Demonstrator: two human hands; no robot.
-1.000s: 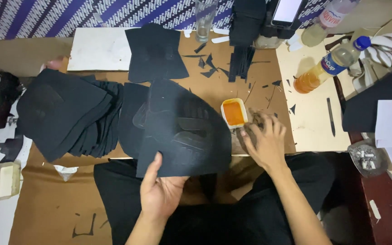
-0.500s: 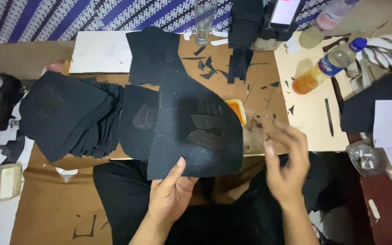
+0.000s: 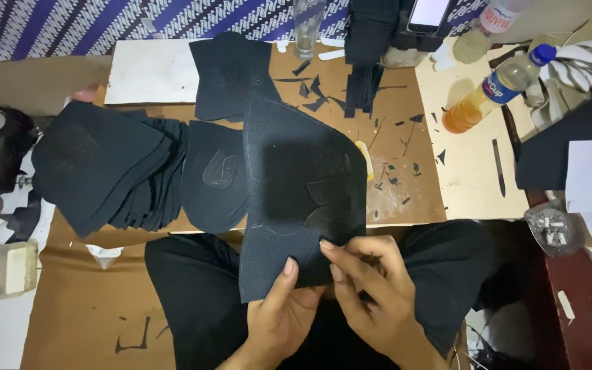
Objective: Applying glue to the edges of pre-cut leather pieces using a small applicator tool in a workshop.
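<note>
Two hands grip one black sheet (image 3: 296, 185) at its near edge, above the lap: the left hand (image 3: 286, 308) pinches it with the thumb on top, the right hand (image 3: 364, 288) fingers its lower corner. A stack of black pieces (image 3: 104, 168) lies left; an orange-liquid bottle (image 3: 495, 89) far right.

Right hand (image 3: 368, 284): now off the brown board (image 3: 405, 178) beside the orange tub (image 3: 363, 159), pinching the black sheet's (image 3: 296, 185) lower edge beside left hand (image 3: 286, 312). Sheet: drawn nearer the lap, covering most of the tub.
</note>
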